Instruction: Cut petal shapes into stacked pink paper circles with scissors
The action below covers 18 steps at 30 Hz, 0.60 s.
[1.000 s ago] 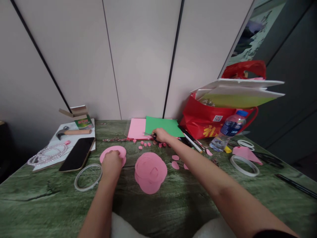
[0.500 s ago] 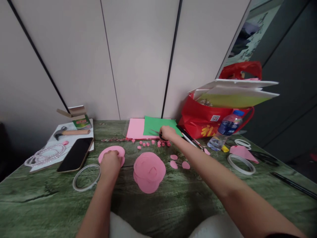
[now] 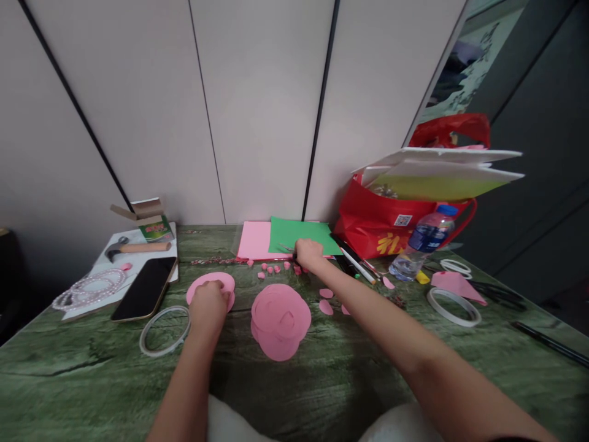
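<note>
My left hand (image 3: 209,302) rests on pink paper cutouts (image 3: 212,277) left of centre, fingers curled over the nearer edge. My right hand (image 3: 308,253) reaches to the front edge of a green paper sheet (image 3: 294,228). It is closed round small scissors (image 3: 286,247), their blades pointing left over the sheet and the handles mostly covered by my fingers. Between my arms lies a stack of pink scalloped paper rounds (image 3: 278,328). Small pink rolled paper buds (image 3: 270,269) sit in a row near my right hand. Loose pink petals (image 3: 326,306) lie beside my right forearm.
At left are a phone (image 3: 146,288), a hammer (image 3: 138,247), bead strings (image 3: 92,288), an opened box (image 3: 154,224) and a tape roll (image 3: 150,350). At right stand a red bag (image 3: 363,221) and a water bottle (image 3: 421,242), near another tape roll (image 3: 453,320) and a black pen (image 3: 552,344).
My right hand has shifted slightly left and nearer, with the scissors still in it. The left hand stays on the pink cutouts. The whole view has drifted a little.
</note>
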{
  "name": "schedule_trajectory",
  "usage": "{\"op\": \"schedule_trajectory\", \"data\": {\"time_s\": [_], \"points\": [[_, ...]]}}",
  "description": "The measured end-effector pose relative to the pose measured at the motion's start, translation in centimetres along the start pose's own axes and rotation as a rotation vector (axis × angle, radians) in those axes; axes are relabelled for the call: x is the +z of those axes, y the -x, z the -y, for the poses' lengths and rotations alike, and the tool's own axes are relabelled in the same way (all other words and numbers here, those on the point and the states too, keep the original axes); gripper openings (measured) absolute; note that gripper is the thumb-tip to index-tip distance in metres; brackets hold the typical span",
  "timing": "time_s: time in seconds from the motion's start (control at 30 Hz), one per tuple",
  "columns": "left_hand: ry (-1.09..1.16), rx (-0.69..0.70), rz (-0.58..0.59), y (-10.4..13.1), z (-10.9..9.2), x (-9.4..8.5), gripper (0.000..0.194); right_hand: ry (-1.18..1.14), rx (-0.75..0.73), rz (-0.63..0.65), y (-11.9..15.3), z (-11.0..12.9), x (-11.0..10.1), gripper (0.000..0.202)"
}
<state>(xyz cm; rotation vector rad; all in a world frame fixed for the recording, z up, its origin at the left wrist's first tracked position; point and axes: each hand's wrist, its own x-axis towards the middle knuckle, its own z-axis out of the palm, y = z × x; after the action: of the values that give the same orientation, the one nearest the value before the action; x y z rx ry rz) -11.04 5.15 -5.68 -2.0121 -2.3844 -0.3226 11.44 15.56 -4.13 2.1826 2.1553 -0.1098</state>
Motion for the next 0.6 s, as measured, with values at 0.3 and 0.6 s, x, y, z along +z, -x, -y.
{"op": "schedule_trajectory", "data": {"time_s": [0.3,0.6], "points": [[0.005,-0.005,0.011,0.0,0.0,-0.1,0.03,-0.025,-0.048,0.02,0.7,1.2,-0.3,0.029],[0.019,-0.015,0.018,0.0,0.0,0.0,0.031,-0.037,-0.059,0.019,-0.2,0.1,-1.4,0.03]]}}
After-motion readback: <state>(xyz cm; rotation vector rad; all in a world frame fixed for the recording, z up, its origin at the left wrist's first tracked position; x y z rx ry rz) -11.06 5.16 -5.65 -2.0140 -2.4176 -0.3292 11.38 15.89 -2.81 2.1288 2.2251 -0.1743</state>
